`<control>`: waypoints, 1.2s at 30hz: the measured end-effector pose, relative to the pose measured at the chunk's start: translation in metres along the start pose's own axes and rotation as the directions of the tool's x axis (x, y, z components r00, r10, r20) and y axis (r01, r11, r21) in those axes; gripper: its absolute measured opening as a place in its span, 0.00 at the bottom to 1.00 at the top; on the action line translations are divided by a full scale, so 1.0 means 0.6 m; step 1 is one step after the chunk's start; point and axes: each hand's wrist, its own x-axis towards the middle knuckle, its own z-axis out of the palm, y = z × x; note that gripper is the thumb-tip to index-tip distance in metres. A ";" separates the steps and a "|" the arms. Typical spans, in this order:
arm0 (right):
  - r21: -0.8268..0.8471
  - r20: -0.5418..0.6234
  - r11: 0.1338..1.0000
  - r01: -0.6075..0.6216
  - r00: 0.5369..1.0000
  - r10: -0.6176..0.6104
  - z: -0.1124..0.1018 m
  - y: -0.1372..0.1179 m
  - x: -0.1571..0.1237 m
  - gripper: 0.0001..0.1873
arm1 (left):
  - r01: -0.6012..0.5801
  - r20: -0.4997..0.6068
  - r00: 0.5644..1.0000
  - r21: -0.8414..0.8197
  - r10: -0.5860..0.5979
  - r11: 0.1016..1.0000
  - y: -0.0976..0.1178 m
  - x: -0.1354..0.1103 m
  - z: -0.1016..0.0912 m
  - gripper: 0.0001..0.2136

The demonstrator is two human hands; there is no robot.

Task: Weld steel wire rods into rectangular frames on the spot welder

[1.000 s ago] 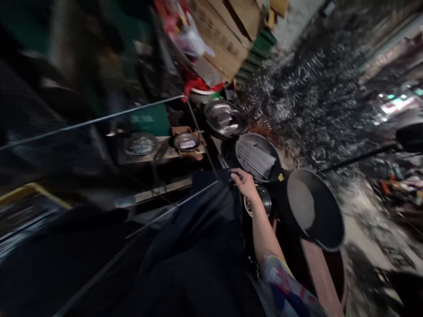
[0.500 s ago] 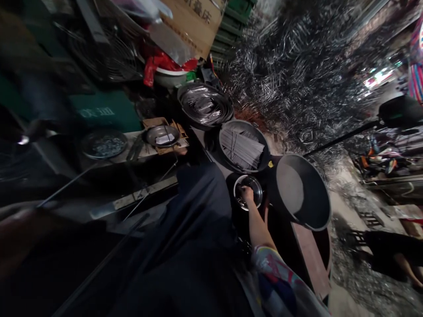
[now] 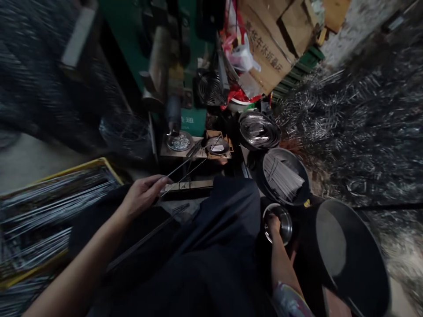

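Observation:
My left hand (image 3: 145,193) is closed round a thin metal rod (image 3: 181,167), which points up and to the right towards the work ledge. My right hand (image 3: 273,223) reaches down into a round metal bowl (image 3: 288,232) beside my right knee. Its fingers are in shadow inside the bowl, so what they touch is not clear. Beyond the rod, a dish of small shiny metal pieces (image 3: 180,141) sits on the ledge under a green machine (image 3: 194,121). Right of that dish is a dark pan (image 3: 224,146) with a white slip in it.
A yellow-rimmed crate (image 3: 74,166) of long metal rods stands at the left. On the right are a basin with bundled flat strips (image 3: 284,176), a coil of metal strip (image 3: 259,130) and a large dark tub (image 3: 363,246). Heaped wire pieces (image 3: 346,132) lie behind them.
The view has swung left, so the crate and the machine now show. My left hand, blurred at the left edge before, is plainly seen with the rod. My right hand stays in the bowl.

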 end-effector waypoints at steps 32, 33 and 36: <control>0.710 -0.209 0.563 0.423 0.890 -0.405 -0.207 -0.218 -0.106 0.23 | -0.022 -0.075 0.997 -0.183 0.008 0.983 -0.041 -0.003 -0.040 0.21; 0.705 -0.210 0.563 0.431 0.885 -0.415 -0.210 -0.229 -0.115 0.24 | -0.021 -0.078 0.997 -0.186 0.006 0.982 -0.042 -0.003 -0.040 0.21; 0.640 -0.184 0.608 0.470 0.862 -0.473 -0.216 -0.251 -0.136 0.22 | -0.032 -0.090 0.996 -0.181 0.016 0.983 -0.042 -0.003 -0.043 0.20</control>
